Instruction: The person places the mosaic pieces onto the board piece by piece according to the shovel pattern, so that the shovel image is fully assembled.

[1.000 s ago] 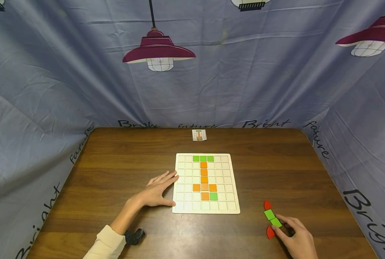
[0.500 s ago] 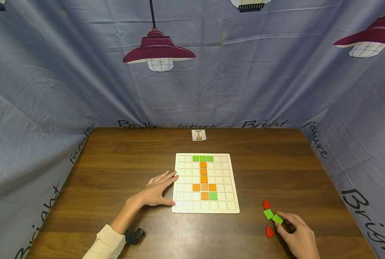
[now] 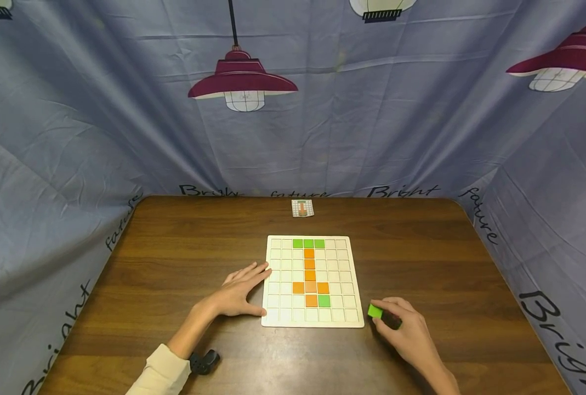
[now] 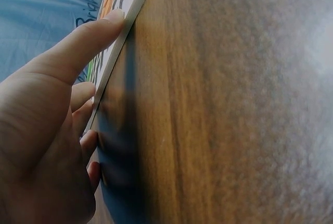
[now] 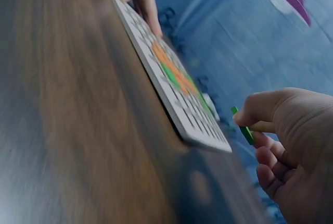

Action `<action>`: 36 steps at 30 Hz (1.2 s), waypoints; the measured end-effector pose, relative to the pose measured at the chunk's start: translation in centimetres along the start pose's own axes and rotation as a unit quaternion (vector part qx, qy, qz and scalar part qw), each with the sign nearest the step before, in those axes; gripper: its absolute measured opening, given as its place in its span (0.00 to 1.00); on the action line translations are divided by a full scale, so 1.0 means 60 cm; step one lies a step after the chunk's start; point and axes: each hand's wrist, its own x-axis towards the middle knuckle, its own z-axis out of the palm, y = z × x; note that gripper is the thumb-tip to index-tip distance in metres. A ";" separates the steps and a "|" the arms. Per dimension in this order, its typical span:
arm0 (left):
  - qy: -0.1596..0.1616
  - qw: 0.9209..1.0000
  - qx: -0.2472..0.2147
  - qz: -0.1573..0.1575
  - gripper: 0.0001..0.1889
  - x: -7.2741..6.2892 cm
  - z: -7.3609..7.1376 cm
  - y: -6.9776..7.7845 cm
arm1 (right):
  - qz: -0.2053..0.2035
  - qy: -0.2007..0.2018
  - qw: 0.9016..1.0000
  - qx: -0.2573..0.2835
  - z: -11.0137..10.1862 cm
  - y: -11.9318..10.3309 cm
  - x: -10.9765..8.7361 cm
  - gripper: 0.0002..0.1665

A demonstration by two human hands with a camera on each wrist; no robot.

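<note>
In the head view a white grid board point(image 3: 285, 314) lies mid-table, with green tiles point(image 3: 308, 243) in a row at its top and orange tiles point(image 3: 309, 264) running down from them. Another green tile point(image 3: 324, 300) sits low on the board. My left hand point(image 3: 238, 291) touches the board's left edge with fingers and thumb spread apart. Just off the board's lower right edge, my right hand point(image 3: 406, 326) pinches a loose green tile point(image 3: 375, 311) between thumb and fingers; the right wrist view shows this tile point(image 5: 243, 126) edge-on.
A small printed card point(image 3: 302, 208) rests at the table's back edge. By my left sleeve there is a black wrist device point(image 3: 205, 362). Blue-grey curtains surround the wooden table point(image 3: 199, 230). The loose red pieces and a second green tile seen earlier are out of sight.
My right hand has separated one green tile from the loose pieces at right and carried it left towards the board. My left hand has stayed in place.
</note>
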 end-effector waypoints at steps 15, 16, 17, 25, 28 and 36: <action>0.000 1.000 0.003 -0.002 0.50 0.000 0.002 -0.004 | -0.077 -0.068 0.992 0.072 0.107 -0.063 0.068 0.20; 0.001 1.000 0.002 -0.002 0.50 0.000 0.002 -0.004 | -0.080 -0.074 0.991 0.075 0.113 -0.065 0.071 0.19; 0.001 1.000 0.002 -0.001 0.50 0.000 0.003 -0.005 | -0.084 -0.080 0.990 0.075 0.118 -0.067 0.073 0.19; 0.002 1.000 0.000 -0.002 0.50 -0.001 0.003 -0.005 | -0.088 -0.120 0.988 0.051 0.149 -0.081 0.095 0.19; 0.001 1.000 0.000 -0.002 0.50 0.000 0.003 -0.006 | -0.094 -0.126 0.987 0.043 0.159 -0.084 0.101 0.18; 0.004 1.000 -0.001 0.002 0.49 0.002 0.006 -0.011 | -0.105 -0.140 0.984 0.032 0.174 -0.088 0.111 0.16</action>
